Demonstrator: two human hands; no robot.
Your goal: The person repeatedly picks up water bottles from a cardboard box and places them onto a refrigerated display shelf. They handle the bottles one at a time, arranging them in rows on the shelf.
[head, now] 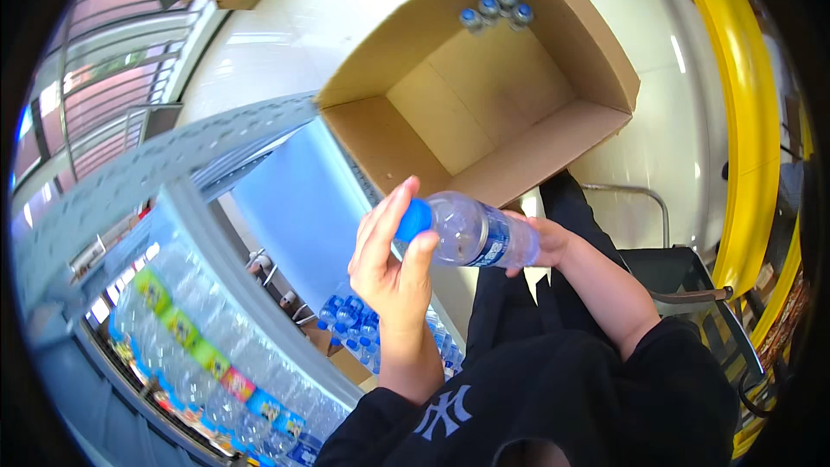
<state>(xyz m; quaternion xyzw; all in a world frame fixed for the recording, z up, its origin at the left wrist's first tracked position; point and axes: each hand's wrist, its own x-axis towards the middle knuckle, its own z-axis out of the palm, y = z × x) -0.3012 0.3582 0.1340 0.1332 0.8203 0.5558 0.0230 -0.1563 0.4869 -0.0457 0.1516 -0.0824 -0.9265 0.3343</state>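
Note:
A clear plastic bottle [454,230] with a blue cap and a blue label lies tilted across both my hands, in front of my chest. The fingers and thumb of my left hand [389,266] are around its blue cap [414,219]. At the other end, my right hand [548,240] holds the bottle near its base, with some fingers hidden behind it. Beyond my hands a large open cardboard box [382,120] stands tilted in the view. Several blue-capped bottles [489,6] are grouped upright in its far corner.
A grey metal shelf rack [220,136] runs along the left, with a pale blue shelf [298,188]. Several blue-capped bottles [350,314] stand beside my left forearm. Packed clear bottles [194,311] fill the lower left. At right are a black basket [668,272] and a yellow beam [746,110].

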